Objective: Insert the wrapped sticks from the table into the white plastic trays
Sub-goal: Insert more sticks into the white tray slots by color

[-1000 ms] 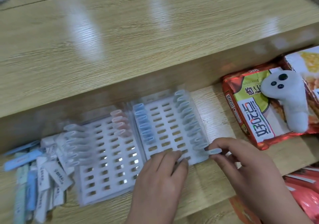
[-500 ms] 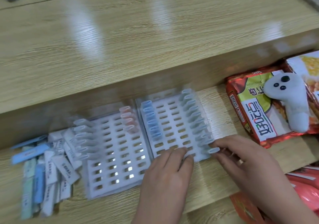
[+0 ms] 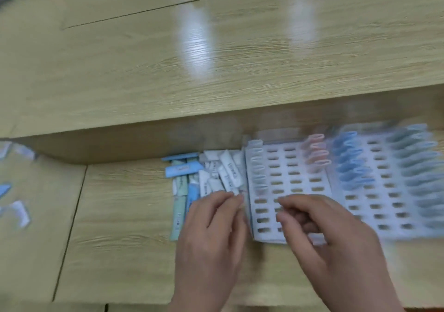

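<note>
The picture is blurred. Loose wrapped sticks (image 3: 211, 172), white, blue and green, lie in a pile on the worktop (image 3: 120, 215), just left of the left tray (image 3: 292, 167). The right tray (image 3: 382, 181) touches it. Both trays hold rows of standing sticks. The left hand (image 3: 211, 227) reaches the near edge of the pile; I cannot tell if it pinches a stick. The right hand (image 3: 324, 234) is over the left tray with bent fingers; I cannot tell if it holds something.

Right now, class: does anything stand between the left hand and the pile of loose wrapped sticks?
Nothing visible does: the left hand is at the near edge of the wrapped sticks.
</note>
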`<state>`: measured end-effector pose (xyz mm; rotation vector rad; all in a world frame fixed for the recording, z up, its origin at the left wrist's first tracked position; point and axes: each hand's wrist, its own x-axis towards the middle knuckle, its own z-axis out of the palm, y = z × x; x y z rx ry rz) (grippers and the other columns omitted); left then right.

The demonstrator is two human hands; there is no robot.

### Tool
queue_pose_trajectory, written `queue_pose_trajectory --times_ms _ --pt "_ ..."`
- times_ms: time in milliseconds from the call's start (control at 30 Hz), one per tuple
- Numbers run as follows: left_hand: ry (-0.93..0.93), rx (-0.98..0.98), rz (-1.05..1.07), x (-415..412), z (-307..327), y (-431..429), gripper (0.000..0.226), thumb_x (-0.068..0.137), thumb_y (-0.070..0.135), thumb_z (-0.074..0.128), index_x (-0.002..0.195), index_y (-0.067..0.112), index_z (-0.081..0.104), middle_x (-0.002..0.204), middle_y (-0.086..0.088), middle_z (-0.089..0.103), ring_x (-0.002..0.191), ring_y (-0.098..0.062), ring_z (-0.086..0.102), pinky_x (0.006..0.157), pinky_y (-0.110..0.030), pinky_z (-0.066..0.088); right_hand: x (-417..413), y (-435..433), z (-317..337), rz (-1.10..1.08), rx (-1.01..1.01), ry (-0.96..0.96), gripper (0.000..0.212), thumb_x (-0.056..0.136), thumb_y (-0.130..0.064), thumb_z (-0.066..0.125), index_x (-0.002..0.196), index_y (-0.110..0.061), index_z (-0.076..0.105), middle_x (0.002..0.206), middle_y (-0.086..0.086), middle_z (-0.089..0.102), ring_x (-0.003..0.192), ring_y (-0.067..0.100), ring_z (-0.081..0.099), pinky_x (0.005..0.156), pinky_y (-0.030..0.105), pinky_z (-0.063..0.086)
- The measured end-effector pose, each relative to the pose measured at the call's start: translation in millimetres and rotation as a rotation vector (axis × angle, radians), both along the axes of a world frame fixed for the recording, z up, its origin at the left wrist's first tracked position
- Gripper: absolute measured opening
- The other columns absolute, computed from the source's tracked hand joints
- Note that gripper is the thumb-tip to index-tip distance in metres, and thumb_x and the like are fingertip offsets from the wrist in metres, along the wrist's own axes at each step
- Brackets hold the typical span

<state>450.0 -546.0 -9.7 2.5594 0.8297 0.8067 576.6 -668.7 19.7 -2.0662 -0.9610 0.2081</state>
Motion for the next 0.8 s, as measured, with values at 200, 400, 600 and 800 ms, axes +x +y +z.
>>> queue_pose_trajectory --times_ms 200,400,600,800 --pt "0.047 -0.193 0.306 -39.0 -10.4 46.7 0.028 0.087 0.038 0.06 0.104 0.018 0.071 0.1 0.005 0.06 0.089 -0.019 0.06 0.075 -0.032 0.05 -48.8 84.2 -12.7 0.106 -0.237 -0.206 0.021 0.08 -0.02 0.078 0.099 -0.02 0.071 0.086 -0.005 0.069 0.07 0.019 0.067 0.05 0.032 0.052" --pt "0.246 -0.259 0.313 -10.5 -13.9 66.4 0.036 0.085 0.048 0.062 0.106 0.02 0.069 0.102 -0.002 0.059 0.093 -0.026 0.053 0.076 -0.032 0.041 -61.3 123.1 -6.2 0.065 -0.736 -0.376 0.006 0.087 -0.024 0.061 0.092 -0.027 0.064 0.087 -0.007 0.064 0.082 0.014 0.064 0.047 0.026 0.022" --pt "0.155 -0.516 0.297 -7.7 -19.2 82.7 0.013 0.083 0.041 0.068 0.087 0.03 0.071 0.093 0.006 0.054 0.092 -0.017 0.05 0.077 -0.03 0.041 -65.0 130.7 -12.3 0.088 -0.802 -0.36 0.035 0.093 -0.011 0.03 0.122 -0.021 0.047 0.113 -0.002 0.061 0.11 0.02 0.054 0.059 0.032 0.032" --pt "-0.102 -0.84 0.306 -16.7 -16.6 94.3 0.009 0.085 0.035 0.07 0.078 0.031 0.072 0.08 0.005 0.061 0.062 -0.003 0.053 0.064 -0.022 0.039 -56.1 120.6 -5.2 -0.013 -0.64 -0.183 0.02 0.091 -0.033 0.045 0.109 -0.032 0.052 0.096 -0.01 0.063 0.085 0.013 0.051 0.049 0.028 0.028"
